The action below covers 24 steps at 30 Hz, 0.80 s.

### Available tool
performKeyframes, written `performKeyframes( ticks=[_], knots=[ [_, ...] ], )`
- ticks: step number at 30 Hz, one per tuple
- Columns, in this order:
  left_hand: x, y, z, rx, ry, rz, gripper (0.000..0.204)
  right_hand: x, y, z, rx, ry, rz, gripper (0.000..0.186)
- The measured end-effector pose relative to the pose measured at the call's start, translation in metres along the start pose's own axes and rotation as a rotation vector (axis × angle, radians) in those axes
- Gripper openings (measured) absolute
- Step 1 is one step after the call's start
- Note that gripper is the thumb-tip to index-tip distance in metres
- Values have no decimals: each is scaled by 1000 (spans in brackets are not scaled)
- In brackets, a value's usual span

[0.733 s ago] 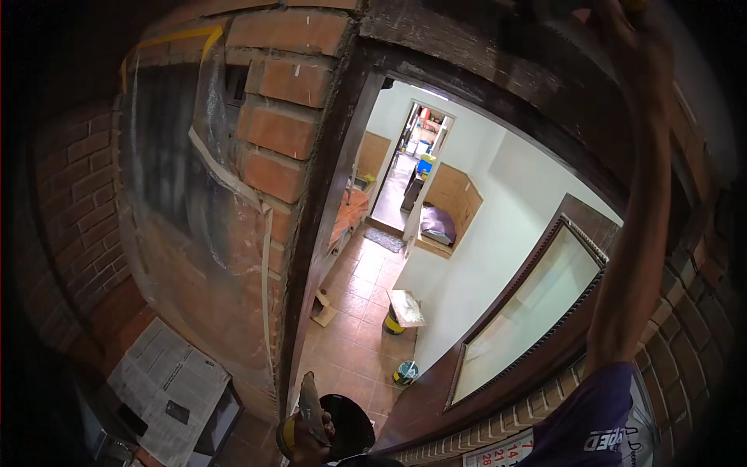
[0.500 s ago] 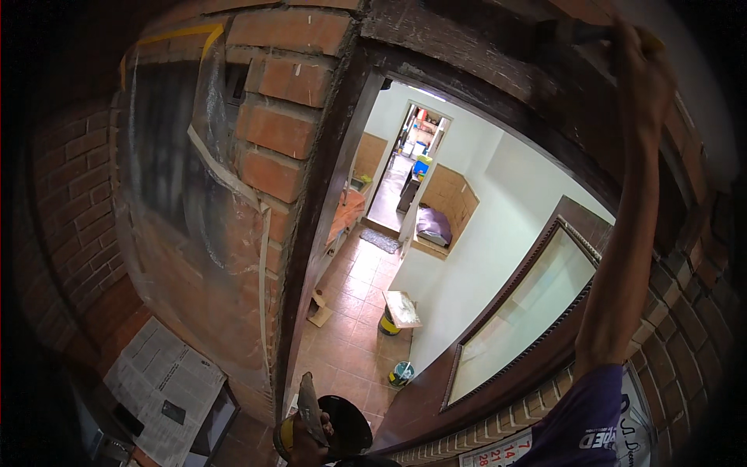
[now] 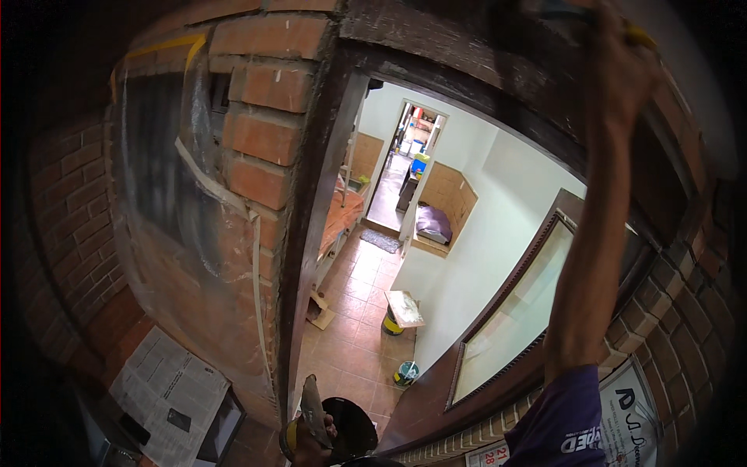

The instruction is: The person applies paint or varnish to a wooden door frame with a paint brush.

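Your right hand [image 3: 621, 74] had moved left in view since the earlier frame, closed around a yellow-ended tool [image 3: 566, 12] by the top of the dark door frame [image 3: 459, 76], while your left hand [image 3: 315, 449] was closed on a scraper [image 3: 313, 406] low down beside a black bucket [image 3: 355, 428].

On my head feed, the right hand [image 3: 618, 74] holds a yellow-ended tool [image 3: 641, 36] near a dark beam [image 3: 447, 39]; the left hand [image 3: 310, 450], a flat blade [image 3: 314, 409].
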State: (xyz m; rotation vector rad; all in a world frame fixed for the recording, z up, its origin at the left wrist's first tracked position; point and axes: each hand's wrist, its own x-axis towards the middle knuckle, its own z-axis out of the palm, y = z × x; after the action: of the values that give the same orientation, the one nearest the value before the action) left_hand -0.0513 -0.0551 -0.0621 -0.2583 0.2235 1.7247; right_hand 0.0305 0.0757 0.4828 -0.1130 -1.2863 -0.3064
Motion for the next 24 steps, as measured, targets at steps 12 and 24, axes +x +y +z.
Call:
performKeyframes(
  ticks=[12,24],
  knots=[
    [18,10,-44,-318,-632,-381,52,0,11,-1,43,-58,-229,15],
    [14,3,-33,-84,46,-114,33,4,-35,-31,-96,-337,-233,11]
  ],
)
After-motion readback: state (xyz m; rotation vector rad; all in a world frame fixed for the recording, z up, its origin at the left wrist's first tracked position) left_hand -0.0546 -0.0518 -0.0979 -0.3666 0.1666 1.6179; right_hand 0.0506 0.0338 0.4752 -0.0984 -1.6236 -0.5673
